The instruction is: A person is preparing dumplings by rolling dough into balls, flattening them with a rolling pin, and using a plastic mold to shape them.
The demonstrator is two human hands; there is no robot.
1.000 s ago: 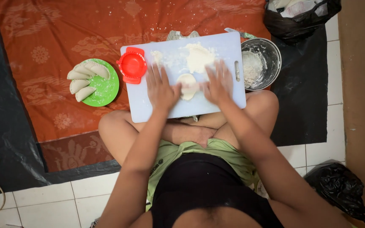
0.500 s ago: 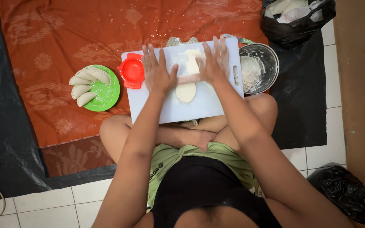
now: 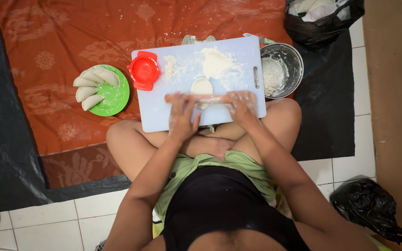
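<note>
We press our left hand and right hand, palms flat, on the rolling pin ends. The dough beneath it on the cutting board looks soft, thin, easily torn.

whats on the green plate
Four folded, crimped dumplings lie on the green plate, with a dusting of flour; whatever lies beneath them is covered.

Rolling pin crosswise over flattened dough.

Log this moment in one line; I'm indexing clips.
hands: left hand, right hand on rolling pin | dough under pin | on cutting board
</note>
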